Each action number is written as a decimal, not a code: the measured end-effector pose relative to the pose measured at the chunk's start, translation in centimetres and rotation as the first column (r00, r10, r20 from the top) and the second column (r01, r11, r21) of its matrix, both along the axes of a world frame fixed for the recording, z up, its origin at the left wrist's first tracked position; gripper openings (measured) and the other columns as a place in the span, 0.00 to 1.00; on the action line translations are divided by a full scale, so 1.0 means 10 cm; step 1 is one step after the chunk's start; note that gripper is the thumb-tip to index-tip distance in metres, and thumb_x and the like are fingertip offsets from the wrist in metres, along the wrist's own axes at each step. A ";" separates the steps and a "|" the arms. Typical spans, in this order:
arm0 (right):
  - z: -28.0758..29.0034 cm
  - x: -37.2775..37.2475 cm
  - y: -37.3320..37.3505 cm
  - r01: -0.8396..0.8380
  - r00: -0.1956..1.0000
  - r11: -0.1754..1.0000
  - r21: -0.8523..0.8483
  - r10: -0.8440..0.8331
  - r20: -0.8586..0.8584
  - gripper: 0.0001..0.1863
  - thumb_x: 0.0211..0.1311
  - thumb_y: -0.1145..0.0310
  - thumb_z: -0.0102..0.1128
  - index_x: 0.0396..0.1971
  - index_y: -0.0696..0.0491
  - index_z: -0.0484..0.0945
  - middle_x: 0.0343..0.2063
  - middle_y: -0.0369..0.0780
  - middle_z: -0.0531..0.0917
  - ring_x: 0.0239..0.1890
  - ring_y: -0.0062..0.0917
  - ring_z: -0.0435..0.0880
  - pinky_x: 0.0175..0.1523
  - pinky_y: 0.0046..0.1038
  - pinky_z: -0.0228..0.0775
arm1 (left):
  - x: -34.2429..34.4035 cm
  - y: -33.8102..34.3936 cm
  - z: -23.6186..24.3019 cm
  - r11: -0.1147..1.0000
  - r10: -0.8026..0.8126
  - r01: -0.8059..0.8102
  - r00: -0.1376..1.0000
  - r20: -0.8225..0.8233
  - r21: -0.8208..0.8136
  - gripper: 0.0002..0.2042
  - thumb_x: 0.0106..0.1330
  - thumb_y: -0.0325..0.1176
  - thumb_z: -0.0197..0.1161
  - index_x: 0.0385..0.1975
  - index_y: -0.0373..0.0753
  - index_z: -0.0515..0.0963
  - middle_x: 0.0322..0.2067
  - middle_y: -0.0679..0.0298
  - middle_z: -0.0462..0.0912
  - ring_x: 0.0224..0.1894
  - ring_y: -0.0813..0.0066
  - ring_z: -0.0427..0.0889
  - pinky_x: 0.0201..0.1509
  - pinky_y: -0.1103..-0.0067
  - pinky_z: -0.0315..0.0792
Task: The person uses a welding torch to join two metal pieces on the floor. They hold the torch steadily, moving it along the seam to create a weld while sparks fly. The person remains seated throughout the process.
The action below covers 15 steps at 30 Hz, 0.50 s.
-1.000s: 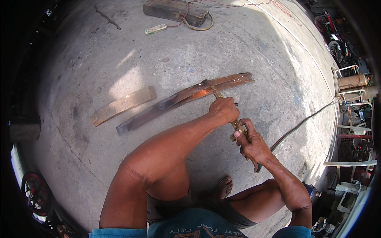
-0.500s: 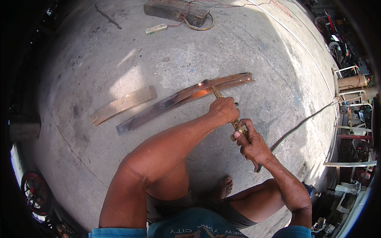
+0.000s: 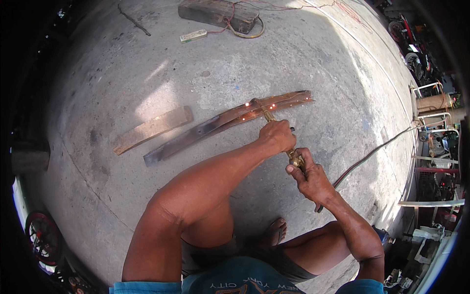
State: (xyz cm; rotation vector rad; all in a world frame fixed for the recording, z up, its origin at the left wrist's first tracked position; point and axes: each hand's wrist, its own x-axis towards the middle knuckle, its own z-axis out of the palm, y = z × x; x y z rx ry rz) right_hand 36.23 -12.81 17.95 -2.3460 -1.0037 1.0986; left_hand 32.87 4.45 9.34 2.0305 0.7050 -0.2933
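Note:
My left hand is wrapped round the front tube of a brass cutting torch. My right hand grips the same torch farther back, by its valve body, with the thumb along the near side. The torch head points down at a long, rusty metal channel lying on the concrete. Where the tip meets the metal there is a small bright spot, and several sparks glow along the channel's right half. My fingers hide much of the torch's handle.
A short wooden block lies left of the channel. A dark hose runs off right from my right hand. At the far side are a heavy timber and a white power strip. Metal frames and motorbikes line the right edge.
The orange glow along the channel has faded, and more scattered sparks show. My right hand has shifted slightly on the torch; my left hand stays put.

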 end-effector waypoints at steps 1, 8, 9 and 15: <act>0.01 0.00 0.01 0.001 1.000 1.000 -0.010 -0.001 -0.002 0.19 0.76 0.63 0.58 0.58 0.48 0.63 0.29 0.49 0.82 0.32 0.41 0.85 0.41 0.38 0.74 | -0.01 0.00 0.00 1.000 -0.002 0.002 1.000 -0.002 0.000 0.20 0.62 0.41 0.61 0.46 0.31 0.81 0.44 0.46 0.86 0.49 0.48 0.86 0.55 0.61 0.78; 0.03 -0.02 0.02 0.006 1.000 1.000 -0.022 -0.007 -0.011 0.19 0.76 0.62 0.58 0.58 0.48 0.62 0.28 0.49 0.82 0.31 0.37 0.84 0.41 0.38 0.74 | -0.02 0.01 0.01 1.000 -0.012 0.012 1.000 -0.002 0.005 0.20 0.62 0.40 0.61 0.46 0.30 0.81 0.45 0.46 0.86 0.50 0.49 0.86 0.55 0.61 0.78; 0.05 -0.02 0.03 0.008 1.000 0.999 -0.032 -0.009 -0.012 0.19 0.76 0.62 0.58 0.58 0.48 0.62 0.28 0.48 0.82 0.31 0.37 0.84 0.41 0.38 0.74 | -0.02 0.01 0.01 1.000 -0.004 0.004 1.000 0.001 0.004 0.20 0.62 0.40 0.61 0.46 0.30 0.81 0.45 0.46 0.86 0.50 0.49 0.86 0.55 0.61 0.78; 0.08 -0.04 0.05 0.025 0.999 0.998 -0.050 -0.026 -0.027 0.18 0.76 0.62 0.59 0.56 0.47 0.62 0.27 0.47 0.81 0.30 0.34 0.82 0.40 0.37 0.73 | -0.03 0.03 0.03 1.000 -0.031 0.030 0.999 -0.011 -0.004 0.20 0.63 0.40 0.62 0.47 0.30 0.81 0.44 0.46 0.86 0.49 0.49 0.86 0.54 0.61 0.78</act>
